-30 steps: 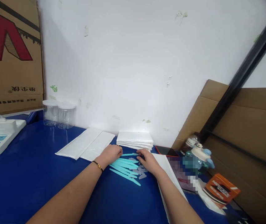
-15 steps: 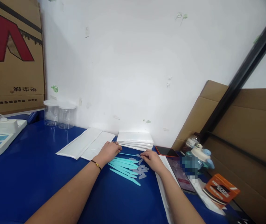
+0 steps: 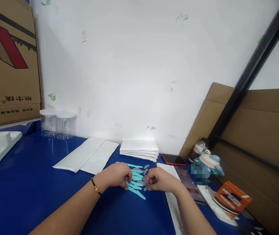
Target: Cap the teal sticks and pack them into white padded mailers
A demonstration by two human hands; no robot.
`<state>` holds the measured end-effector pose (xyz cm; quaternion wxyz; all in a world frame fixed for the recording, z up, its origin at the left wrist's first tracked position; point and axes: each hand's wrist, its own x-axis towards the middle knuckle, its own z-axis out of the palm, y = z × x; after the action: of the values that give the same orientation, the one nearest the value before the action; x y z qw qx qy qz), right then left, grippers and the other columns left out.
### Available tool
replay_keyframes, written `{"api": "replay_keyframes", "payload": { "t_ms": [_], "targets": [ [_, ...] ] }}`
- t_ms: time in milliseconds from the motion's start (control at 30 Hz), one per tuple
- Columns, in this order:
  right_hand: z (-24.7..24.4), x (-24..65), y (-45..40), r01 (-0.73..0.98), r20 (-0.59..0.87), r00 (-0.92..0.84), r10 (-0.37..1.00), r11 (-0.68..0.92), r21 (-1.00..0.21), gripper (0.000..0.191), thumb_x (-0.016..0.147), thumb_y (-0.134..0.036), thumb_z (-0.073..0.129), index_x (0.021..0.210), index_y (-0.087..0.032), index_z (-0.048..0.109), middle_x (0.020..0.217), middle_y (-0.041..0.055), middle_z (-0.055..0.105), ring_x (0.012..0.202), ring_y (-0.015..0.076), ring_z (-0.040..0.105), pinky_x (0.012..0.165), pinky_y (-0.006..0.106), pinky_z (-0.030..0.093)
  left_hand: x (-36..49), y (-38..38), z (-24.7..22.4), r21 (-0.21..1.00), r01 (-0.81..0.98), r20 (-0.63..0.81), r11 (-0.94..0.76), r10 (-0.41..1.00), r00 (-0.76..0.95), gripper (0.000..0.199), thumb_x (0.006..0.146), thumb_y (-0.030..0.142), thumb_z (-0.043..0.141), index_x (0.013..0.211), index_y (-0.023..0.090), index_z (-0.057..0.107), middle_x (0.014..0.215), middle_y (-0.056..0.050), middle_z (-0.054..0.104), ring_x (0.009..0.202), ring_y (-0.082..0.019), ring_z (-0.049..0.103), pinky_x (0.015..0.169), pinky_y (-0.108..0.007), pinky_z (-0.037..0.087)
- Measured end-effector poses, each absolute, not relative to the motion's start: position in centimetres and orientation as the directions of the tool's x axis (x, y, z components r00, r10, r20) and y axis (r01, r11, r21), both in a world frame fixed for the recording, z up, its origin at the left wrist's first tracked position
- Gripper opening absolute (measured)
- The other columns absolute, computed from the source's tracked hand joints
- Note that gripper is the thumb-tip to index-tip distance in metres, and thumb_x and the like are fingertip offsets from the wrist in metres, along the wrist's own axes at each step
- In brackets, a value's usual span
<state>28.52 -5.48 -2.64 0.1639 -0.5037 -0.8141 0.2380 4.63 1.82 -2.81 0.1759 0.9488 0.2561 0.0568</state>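
Both forearms reach in from the near edge of the view, angled toward each other. The left hand [image 3: 120, 175], a bracelet [image 3: 96, 186] at its wrist, is palm down with the fingers curled at the left ends of the turquoise tools [image 3: 137, 193]. Its thumb and forefinger are bent close together at the nearest tools; whether they grip one, I cannot tell. The right hand [image 3: 161, 179] faces it, wrist bent inward, fingers curled and thumb low, at the clear pieces [image 3: 146, 166] by the tools' right ends. Its fingertips meet or nearly meet one piece; a firm grasp cannot be made out.

Half a second ago both hands were at the far side of the pile, around a thin turquoise tool; now they have come nearer, and a tool lies uncovered at that far side.

The tools lie roughly side by side on the blue table [image 3: 127, 217], between the hands. A long white packet [image 3: 173, 204] lies under the right forearm. Beyond the pile are two white packets [image 3: 85, 155], overlapping, a white stack [image 3: 139, 148] by the wall, and a red-edged phone [image 3: 174, 159].
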Motion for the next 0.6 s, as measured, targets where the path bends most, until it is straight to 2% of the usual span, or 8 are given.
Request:
{"api": "replay_keyframes", "payload": {
  "t_ms": [167, 300, 433, 533, 600],
  "targets": [
    [-3.8, 28.1, -4.9, 0.766, -0.004, -0.441, 0.898, 0.373, -0.523, 0.009, 0.063, -0.016, 0.065, 0.072, -0.019, 0.066, 0.062, -0.0039, 0.053, 0.053, 0.0083, 0.046, 0.046, 0.017, 0.032, 5.0, 2.6, -4.2, 0.339, 0.514, 0.044, -0.788, 0.559, 0.828, 0.011, 0.065, 0.029, 0.068, 0.074, 0.025, 0.066, 0.069, 0.004, 0.064, 0.062, -0.013, 0.056, 0.052, -0.022, 0.032],
    [-3.7, 28.3, -5.1, 0.772, 0.041, -0.43, 0.902, 0.39, -0.502, 0.009, 0.061, -0.012, 0.061, 0.068, -0.017, 0.061, 0.069, -0.0024, 0.056, 0.058, 0.0091, 0.048, 0.05, 0.017, 0.034, 4.8, 2.2, -3.8, 0.359, 0.53, 0.033, -0.768, 0.578, 0.815, 0.016, 0.066, 0.028, 0.067, 0.081, 0.025, 0.062, 0.072, 0.005, 0.063, 0.066, -0.013, 0.056, 0.053, -0.022, 0.033],
    [-3.1, 28.8, -5.1, 0.722, 0.05, -0.384, 0.922, 0.334, -0.605, 0.016, 0.067, -0.008, 0.051, 0.077, -0.018, 0.059, 0.064, -0.0035, 0.055, 0.056, 0.0088, 0.048, 0.05, 0.017, 0.035, 4.9, 1.4, -2.8, 0.285, 0.537, 0.115, -0.794, 0.585, 0.803, 0.033, 0.062, 0.032, 0.071, 0.092, 0.026, 0.057, 0.089, 0.002, 0.059, 0.08, -0.016, 0.056, 0.061, -0.022, 0.035],
    [-1.7, 29.3, -5.1, 0.692, 0.125, -0.292, 0.948, 0.3, -0.657, 0.021, 0.072, -0.01, 0.048, 0.088, -0.019, 0.059, 0.066, -0.0029, 0.055, 0.057, 0.0096, 0.051, 0.051, 0.018, 0.038, 4.8, 1.0, -2.3, 0.256, 0.523, 0.115, -0.813, 0.562, 0.819, 0.032, 0.063, 0.035, 0.071, 0.091, 0.026, 0.059, 0.091, 0.001, 0.059, 0.081, -0.017, 0.056, 0.063, -0.023, 0.037],
    [-0.5, 29.4, -5.2, 0.686, 0.135, -0.229, 0.964, 0.258, -0.681, 0.019, 0.074, -0.013, 0.047, 0.088, -0.018, 0.059, 0.065, -0.0023, 0.057, 0.056, 0.0106, 0.055, 0.05, 0.019, 0.04, 4.7, 0.9, -2.3, 0.256, 0.522, 0.113, -0.813, 0.562, 0.819, 0.028, 0.065, 0.034, 0.069, 0.091, 0.026, 0.061, 0.091, 0.0, 0.06, 0.081, -0.018, 0.057, 0.064, -0.023, 0.038]
  ]
}}
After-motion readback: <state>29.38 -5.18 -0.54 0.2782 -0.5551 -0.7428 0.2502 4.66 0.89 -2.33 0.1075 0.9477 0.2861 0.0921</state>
